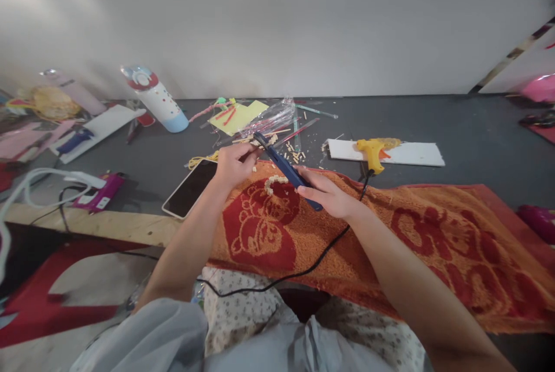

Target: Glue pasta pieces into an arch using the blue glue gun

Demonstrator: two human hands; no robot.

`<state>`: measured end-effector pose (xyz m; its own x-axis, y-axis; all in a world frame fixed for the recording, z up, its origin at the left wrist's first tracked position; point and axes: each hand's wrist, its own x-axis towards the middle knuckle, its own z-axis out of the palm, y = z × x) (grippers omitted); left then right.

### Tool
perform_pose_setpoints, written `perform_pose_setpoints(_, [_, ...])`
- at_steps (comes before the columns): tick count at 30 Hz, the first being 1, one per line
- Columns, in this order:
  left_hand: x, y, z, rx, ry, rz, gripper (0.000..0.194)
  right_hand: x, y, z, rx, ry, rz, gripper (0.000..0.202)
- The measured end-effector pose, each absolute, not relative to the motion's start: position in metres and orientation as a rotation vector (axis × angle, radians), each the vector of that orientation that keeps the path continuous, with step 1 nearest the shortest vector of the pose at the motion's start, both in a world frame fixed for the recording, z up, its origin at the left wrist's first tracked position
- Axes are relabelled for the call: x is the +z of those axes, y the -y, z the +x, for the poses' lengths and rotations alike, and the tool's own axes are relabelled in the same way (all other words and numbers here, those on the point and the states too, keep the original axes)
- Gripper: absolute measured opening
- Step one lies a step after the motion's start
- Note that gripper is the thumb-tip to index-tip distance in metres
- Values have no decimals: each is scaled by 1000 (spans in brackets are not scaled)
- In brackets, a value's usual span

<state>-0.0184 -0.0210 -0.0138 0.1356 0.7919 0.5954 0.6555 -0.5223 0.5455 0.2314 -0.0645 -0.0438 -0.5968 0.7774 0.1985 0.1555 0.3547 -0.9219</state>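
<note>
The right hand [326, 192] grips a blue tool [284, 165] above the orange towel [364, 250]; the left hand [235, 164] is at its far end — clasping or not, I can't tell. Beyond sits a dotted bottle [159, 99] — capped, contents hidden.

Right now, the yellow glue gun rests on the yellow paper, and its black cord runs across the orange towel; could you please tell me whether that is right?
Not quite: the yellow glue gun rests on the white board, as the head view shows. Its black cord does run across the orange towel.
</note>
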Motion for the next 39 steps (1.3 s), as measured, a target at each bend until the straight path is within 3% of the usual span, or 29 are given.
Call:
perform_pose_setpoints(10, [-13, 17, -27, 1278, -1368, 2338, 26, -39, 63, 237, 1396, 1965, -818, 71])
perform_pose_setpoints(19, [-20, 25, -3, 1429, -1525, 2250, 29, -47, 70, 227, 1177, 1948, -877, 56])
perform_pose_setpoints(25, [-20, 27, -1, 1438, -1591, 2313, 28, -48, 67, 226, 1118, 1965, -870, 59])
perform_pose_setpoints(39, [-17, 18, -19, 1462, -1354, 2498, 32, -41, 67, 227, 1357, 1815, -900, 48])
